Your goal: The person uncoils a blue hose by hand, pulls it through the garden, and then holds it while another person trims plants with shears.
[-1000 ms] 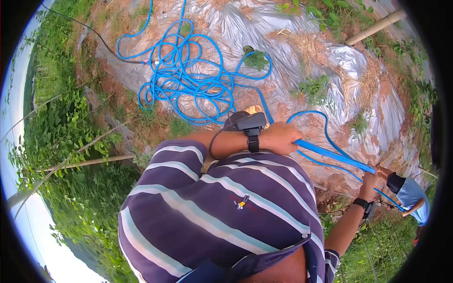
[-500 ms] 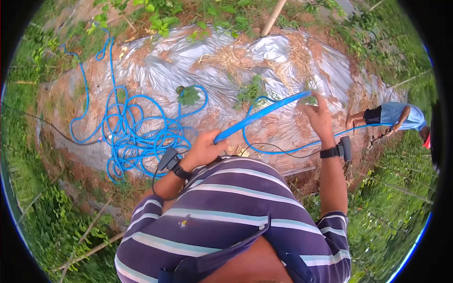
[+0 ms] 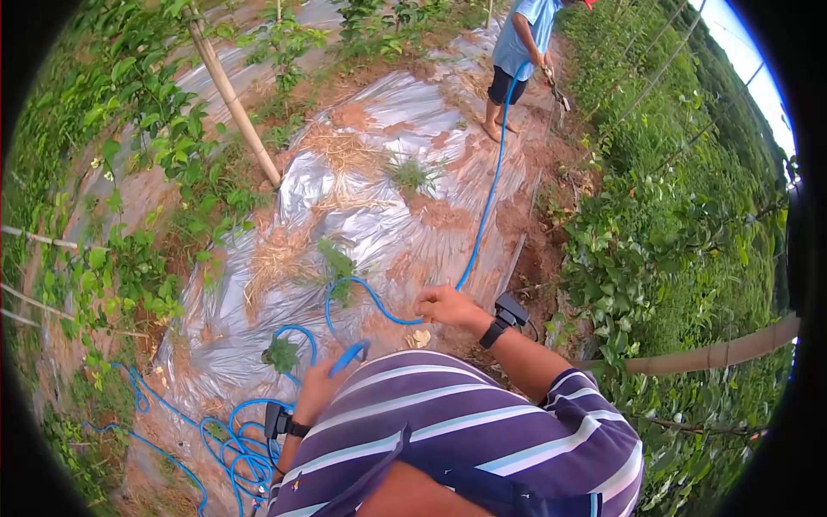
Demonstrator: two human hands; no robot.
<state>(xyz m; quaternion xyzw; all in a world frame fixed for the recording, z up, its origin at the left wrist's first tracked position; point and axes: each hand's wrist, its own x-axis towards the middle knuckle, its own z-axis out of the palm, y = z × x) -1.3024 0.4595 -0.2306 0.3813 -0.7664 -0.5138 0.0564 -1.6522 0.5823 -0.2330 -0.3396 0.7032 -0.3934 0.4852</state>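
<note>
My left hand [image 3: 320, 386], at the lower middle beside my striped shirt, is closed around a short raised piece of blue hose [image 3: 350, 354]. The free tip of this piece is blurred. My right hand [image 3: 450, 307] is further forward and to the right, with its fingers curled in. Blue hose [image 3: 388, 312] passes behind it on the ground, and whether the fingers hold anything is hidden. From there the hose runs up to a person in a light blue shirt [image 3: 527, 39], whose hands are at the hose and a small tool.
Silver plastic sheeting [image 3: 379, 226] covers the bed, with straw and soil on it. Loose hose coils [image 3: 245, 452] lie at the lower left. A wooden post [image 3: 233, 95] stands at the upper left. Dense plants and a thick pole [image 3: 715, 351] line the right.
My view has turned toward the person in light blue. The hose piece stretched between my hands is now in my left hand only, lower down. My right hand has come away from it.
</note>
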